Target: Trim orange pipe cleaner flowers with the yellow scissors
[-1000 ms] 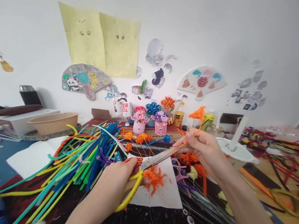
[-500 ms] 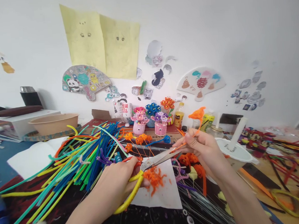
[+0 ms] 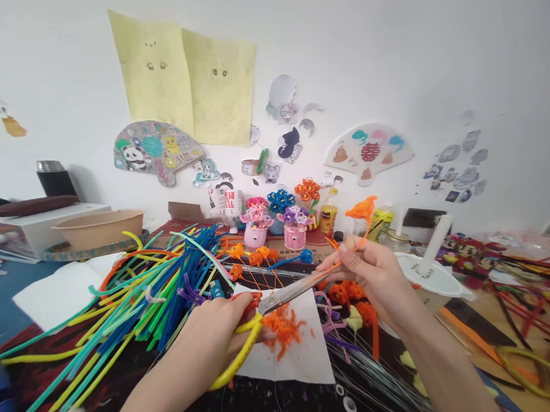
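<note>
Arms reach in from 7 and 5 o'clock on the view's dial. The biggest mass is the chenille-stem bundle [image 3: 162, 291] at 8 o'clock, fanned loosely, perhaps so single colours pull free easily. A white paper sheet [image 3: 306, 362] lies at 6, apparently to catch the fluffy orange clippings [image 3: 285, 332] heaped on it.

The left hand [image 3: 213, 338] curls closed around the yellow-and-red handles of the scissors [image 3: 282, 295], near 6 o'clock. Their blades look nearly together and aim between 2 and 3, alongside an orange stem [image 3: 330, 269]. The right hand [image 3: 375, 271], at 4, pinches that stem with thumb and fingertips shut, no gap showing; the grip seems meant to steady it against the blades. The orange chenille flower [image 3: 363, 208] at 3 stands above the pinch, its head well out of the cutting line.

Against the frame just before, the blades have drawn together from a clear parting. The pinch, flower and paper sheet have hardly moved.
</note>
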Available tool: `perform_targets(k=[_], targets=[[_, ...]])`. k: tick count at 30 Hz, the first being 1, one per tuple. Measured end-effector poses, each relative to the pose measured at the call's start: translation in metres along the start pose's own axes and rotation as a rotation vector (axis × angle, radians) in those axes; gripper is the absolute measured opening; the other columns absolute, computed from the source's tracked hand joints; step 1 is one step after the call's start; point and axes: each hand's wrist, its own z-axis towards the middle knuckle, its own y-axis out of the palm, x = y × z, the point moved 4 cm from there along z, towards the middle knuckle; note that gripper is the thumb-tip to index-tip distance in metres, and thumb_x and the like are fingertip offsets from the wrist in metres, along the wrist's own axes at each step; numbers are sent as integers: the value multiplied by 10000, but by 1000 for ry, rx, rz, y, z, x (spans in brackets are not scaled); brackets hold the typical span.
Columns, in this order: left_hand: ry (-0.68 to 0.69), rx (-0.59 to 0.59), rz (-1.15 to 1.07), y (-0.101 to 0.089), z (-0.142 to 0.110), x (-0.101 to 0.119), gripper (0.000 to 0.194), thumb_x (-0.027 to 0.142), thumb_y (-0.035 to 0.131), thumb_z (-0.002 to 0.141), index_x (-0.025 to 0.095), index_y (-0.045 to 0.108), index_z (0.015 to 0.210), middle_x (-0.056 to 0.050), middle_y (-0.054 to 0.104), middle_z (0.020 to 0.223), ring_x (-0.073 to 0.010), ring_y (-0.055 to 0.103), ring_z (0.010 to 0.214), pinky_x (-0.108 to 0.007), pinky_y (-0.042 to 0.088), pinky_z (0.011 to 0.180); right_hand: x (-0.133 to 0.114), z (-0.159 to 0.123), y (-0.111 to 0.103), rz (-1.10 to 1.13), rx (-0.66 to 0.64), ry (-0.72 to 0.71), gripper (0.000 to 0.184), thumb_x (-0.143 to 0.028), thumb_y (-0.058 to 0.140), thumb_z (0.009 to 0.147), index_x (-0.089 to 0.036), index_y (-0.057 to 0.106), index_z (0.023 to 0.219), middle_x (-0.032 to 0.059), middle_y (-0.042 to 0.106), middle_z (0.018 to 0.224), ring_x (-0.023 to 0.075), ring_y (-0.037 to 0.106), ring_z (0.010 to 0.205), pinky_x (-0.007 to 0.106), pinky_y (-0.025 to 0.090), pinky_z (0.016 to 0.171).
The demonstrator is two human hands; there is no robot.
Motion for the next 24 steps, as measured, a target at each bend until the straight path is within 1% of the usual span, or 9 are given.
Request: perform_targets(k=[3,6,8,10,12,17,21,24], targets=[[-58,-13,-47,-2,-1,-1,333,570,520,824,242,551,873,-19,677,760,-233,661,694,-256,323,539,0,2,-1,-5,25,-30,323,-485,699,773,-222,557,649,47,731,741,249,710,709,383,584,681],[-84,30,-92,-5,-1,-2,268,479,554,806,234,516,907,-40,678,914,-247,659,818,-272,387,628,-1,3,-3,-18,79,-63,328,-492,714,754,-212,582,643,51,727,761,244,701,751,368,577,705],[-127,56,-110,-7,-1,-3,231,439,542,813,232,492,903,-49,670,950,-256,650,851,-285,395,654,-1,4,-4,-29,108,-62,326,-492,728,739,-209,601,639,52,726,775,242,692,770,361,567,730],[-179,69,-128,-10,0,-3,197,420,526,822,237,467,866,-37,666,902,-248,645,804,-282,383,636,-2,4,-5,-43,126,-67,326,-492,732,735,-207,611,633,54,724,788,234,683,765,353,556,742],[-192,82,-141,-13,0,-2,191,409,531,820,241,441,822,-20,657,841,-236,635,758,-273,365,614,-2,4,-5,-56,124,-81,320,-490,723,746,-205,622,641,52,720,811,218,673,754,338,548,740],[-143,84,-137,-10,1,2,234,442,570,812,246,442,808,0,662,794,-232,634,723,-255,315,571,-1,3,-1,-75,79,-103,290,-473,716,762,-200,647,696,47,709,817,213,665,805,314,527,754],[-105,83,-131,-6,2,4,281,481,587,811,241,444,782,7,651,759,-221,628,694,-249,302,563,1,2,5,-15,35,-98,300,-446,691,797,-203,576,662,53,722,842,210,669,796,318,529,737],[-107,93,-127,-6,2,3,304,503,595,802,241,443,775,14,641,742,-216,622,685,-246,298,555,1,2,7,22,22,-94,307,-428,689,804,-207,535,656,54,731,849,211,672,797,322,532,737]])
